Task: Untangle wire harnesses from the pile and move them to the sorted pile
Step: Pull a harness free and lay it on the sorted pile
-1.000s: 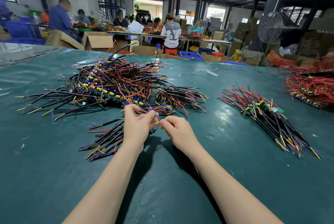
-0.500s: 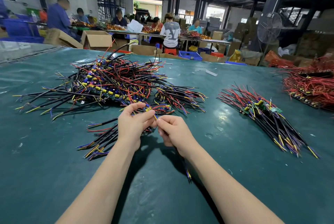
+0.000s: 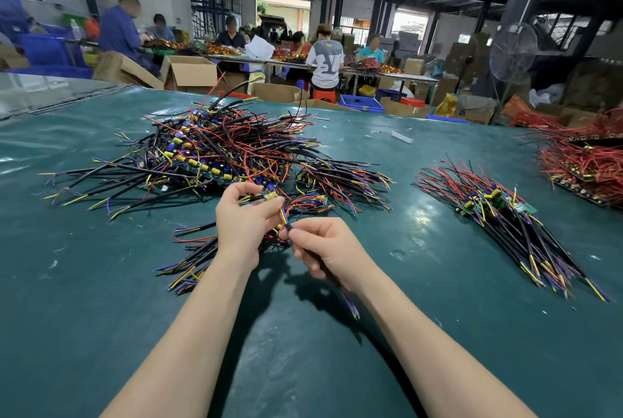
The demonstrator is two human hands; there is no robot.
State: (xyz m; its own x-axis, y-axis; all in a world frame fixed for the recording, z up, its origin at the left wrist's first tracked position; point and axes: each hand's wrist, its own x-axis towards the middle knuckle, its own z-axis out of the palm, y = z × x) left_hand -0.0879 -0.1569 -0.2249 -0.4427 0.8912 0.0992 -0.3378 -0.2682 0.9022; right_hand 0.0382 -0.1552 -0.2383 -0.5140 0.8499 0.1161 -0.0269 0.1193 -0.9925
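Left grip: harness pinched.
Right grip: same harness pinched.
Pile: harness best drawn clear slowly.

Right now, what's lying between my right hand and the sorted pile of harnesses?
Nothing: the head view shows only bare green table, with glare and small scuffs, between the right hand and the sorted pile.

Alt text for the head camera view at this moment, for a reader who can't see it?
Two bare hands hold one wire harness over a green table: the left hand pinches its component end, the right hand grips its black cable. The tangled pile lies just beyond them, the sorted pile off to the right.
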